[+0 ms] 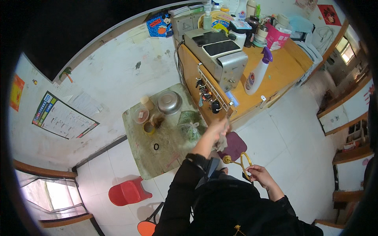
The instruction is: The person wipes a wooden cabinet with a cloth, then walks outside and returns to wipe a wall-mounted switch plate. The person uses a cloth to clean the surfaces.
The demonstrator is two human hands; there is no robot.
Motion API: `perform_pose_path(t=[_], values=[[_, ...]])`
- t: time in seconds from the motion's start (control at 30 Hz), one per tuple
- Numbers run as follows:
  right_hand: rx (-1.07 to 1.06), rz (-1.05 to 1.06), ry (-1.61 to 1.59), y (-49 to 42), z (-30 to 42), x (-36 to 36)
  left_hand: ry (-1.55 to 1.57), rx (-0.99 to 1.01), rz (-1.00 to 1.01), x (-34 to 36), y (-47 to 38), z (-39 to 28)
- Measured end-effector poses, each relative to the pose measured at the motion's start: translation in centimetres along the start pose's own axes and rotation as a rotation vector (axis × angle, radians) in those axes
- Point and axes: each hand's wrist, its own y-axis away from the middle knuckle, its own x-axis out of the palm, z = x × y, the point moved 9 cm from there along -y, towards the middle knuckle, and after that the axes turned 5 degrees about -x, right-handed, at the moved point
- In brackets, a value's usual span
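Observation:
My left hand (218, 128), blurred, is at the lower corner of the wooden cabinet's side panel. It grips a greyish cloth (221, 144), which hangs below the fingers. Lower right, in front of my body, my right hand (260, 174) holds a yellow-gold curved object (242, 160) with a round knob-like end; its exact kind is unclear. A wire rack (214, 88) with keys and small items hanging from it is fixed to the panel, just above my left hand. On the wooden cabinet top (274, 67) stands a white spray bottle (256, 77) with a purple trigger.
A worn table (165, 150) holds a metal bowl (169, 101), a tied plastic bag of greens (192, 131), a tape roll (148, 128) and small containers. Nearby are a purple stool (234, 144) and a red plastic chair (127, 191). A metal appliance (233, 67) and bottles crowd the cabinet.

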Motion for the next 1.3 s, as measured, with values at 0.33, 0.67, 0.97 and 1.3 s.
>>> perform_pose_path(t=[0.33,0.67,0.97,1.3], values=[[-0.251,-0.264,0.617,-2.0,2.6,-1.3,0.351,-0.105,-0.085,-15.6,16.7,13.8],[-0.355,0.167,1.330,-9.2,-1.1,2.8,1.044,0.195,-1.024,-24.3,36.8,37.8],[-0.608,0.769,1.636,-8.3,-7.9,14.8,1.464,0.342,-1.427,-10.6,52.1,65.0],[-0.778,1.219,1.717,1.4,-17.0,35.3,1.862,0.300,-1.487,4.2,48.7,85.2]])
